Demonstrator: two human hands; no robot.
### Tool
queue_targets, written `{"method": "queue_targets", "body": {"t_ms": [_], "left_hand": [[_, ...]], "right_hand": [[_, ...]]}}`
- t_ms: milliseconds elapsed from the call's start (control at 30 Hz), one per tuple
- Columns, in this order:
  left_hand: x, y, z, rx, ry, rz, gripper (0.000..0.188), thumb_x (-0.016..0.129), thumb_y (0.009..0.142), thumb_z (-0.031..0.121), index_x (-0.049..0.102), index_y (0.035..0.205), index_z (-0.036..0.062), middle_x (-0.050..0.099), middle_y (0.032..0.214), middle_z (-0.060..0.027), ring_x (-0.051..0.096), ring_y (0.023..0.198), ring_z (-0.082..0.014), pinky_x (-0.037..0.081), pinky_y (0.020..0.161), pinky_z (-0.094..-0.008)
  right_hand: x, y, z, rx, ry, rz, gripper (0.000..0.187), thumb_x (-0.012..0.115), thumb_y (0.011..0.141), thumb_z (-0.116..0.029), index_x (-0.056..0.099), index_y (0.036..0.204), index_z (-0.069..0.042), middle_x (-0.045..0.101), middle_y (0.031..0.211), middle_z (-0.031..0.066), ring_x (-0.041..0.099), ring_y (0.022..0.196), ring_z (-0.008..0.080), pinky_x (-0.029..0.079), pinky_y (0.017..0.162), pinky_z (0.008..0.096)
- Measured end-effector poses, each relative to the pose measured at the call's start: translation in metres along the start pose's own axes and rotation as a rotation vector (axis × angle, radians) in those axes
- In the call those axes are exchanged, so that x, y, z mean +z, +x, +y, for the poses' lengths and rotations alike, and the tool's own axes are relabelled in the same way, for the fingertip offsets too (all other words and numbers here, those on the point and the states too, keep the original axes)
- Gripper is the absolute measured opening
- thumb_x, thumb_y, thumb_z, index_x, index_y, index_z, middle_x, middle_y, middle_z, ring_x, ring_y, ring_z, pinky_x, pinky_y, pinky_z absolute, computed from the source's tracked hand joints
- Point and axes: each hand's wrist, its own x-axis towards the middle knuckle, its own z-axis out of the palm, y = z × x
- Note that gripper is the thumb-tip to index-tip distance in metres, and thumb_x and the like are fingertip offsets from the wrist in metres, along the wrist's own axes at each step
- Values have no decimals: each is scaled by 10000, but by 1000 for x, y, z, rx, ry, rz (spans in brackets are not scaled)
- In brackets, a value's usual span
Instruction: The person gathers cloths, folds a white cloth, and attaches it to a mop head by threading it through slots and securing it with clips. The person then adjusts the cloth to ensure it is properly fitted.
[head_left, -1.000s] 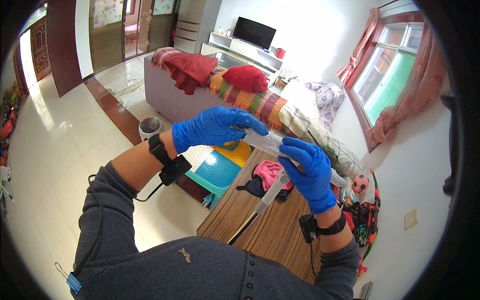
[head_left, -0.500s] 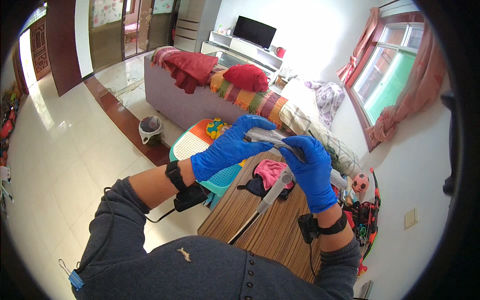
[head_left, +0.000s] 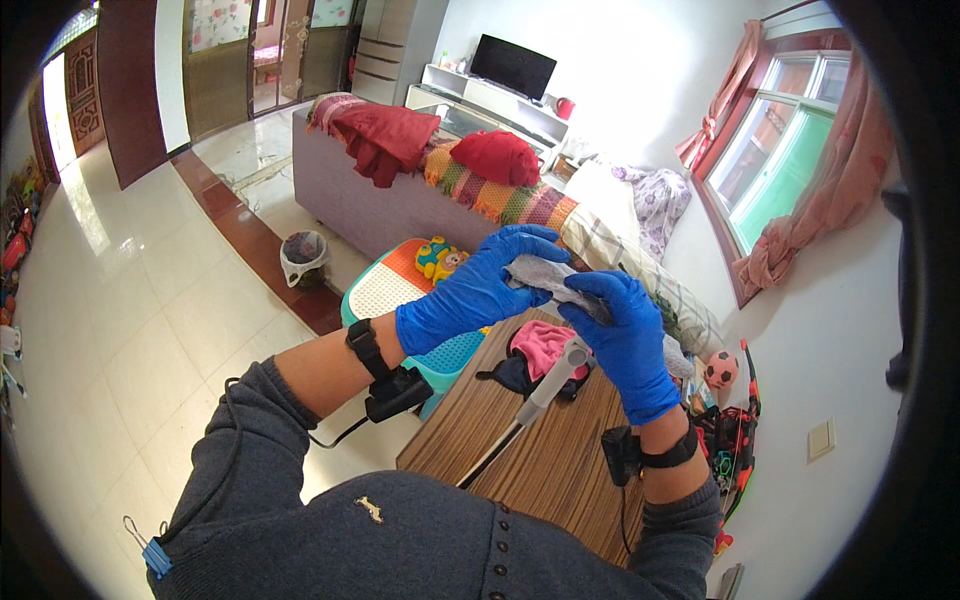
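Both my hands wear blue gloves and are raised over the wooden table (head_left: 480,440). Between them stretches a grey fabric mop pad (head_left: 540,272). My left hand (head_left: 490,275) grips its left end, thumb below and fingers above. My right hand (head_left: 622,335) pinches the pad further right, fingers curled over it. More grey fabric shows beyond the right hand. A mop handle (head_left: 548,385), light grey at its upper part and black lower down, slants from my body up toward the hands. Its join to the pad is hidden behind the right hand.
On the table lies a pink and dark cloth item (head_left: 540,345). A plastic children's table (head_left: 385,290) with a toy (head_left: 438,260) stands left. Behind is a sofa (head_left: 370,205) with red cloths. A waste bin (head_left: 303,258) is on the floor; a ball (head_left: 721,369) and toys sit right.
My left hand has shifted slightly right, closer to my right hand, and the pad between them now looks more bunched. The right hand has barely moved.
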Motion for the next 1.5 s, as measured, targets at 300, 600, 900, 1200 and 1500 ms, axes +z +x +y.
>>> {"method": "queue_targets", "body": {"t_ms": [300,600,900,1200,1500], "left_hand": [[2,0,3,-63,-166,-49,605,734,778,-43,490,1304,129,495,1362,-72,485,1284,-253,416,1091,-366],[-30,6,8,-88,-316,-225,396,636,877,-21,563,1248,99,557,1338,-118,511,1271,-246,428,1087,-377],[-33,3,7,-142,-363,-137,188,647,893,46,668,1078,73,538,1363,-148,510,1279,-275,432,1080,-384],[-40,3,-2,-130,-478,-220,183,735,795,4,720,956,89,317,1546,-151,342,1408,-334,334,1140,-465],[-46,12,2,-215,-641,-246,358,744,820,94,661,1167,91,234,1586,-130,294,1436,-309,300,1153,-449]], "right_hand": [[3,1,5,24,-21,16,278,790,744,-123,691,1003,-116,658,919,84,647,859,275,527,751,346],[3,-5,8,10,24,53,240,790,762,-134,707,986,-113,675,940,86,657,859,265,532,739,342],[4,-6,11,-124,44,116,257,797,745,-104,727,992,-114,692,1075,56,652,937,237,517,807,339],[0,-11,16,-277,-25,42,294,807,698,-137,734,983,-154,684,1123,17,642,982,228,502,840,341],[4,-11,24,-483,-276,-2,356,798,705,-161,714,1050,-187,642,1188,-3,638,1002,245,526,807,366]]}}
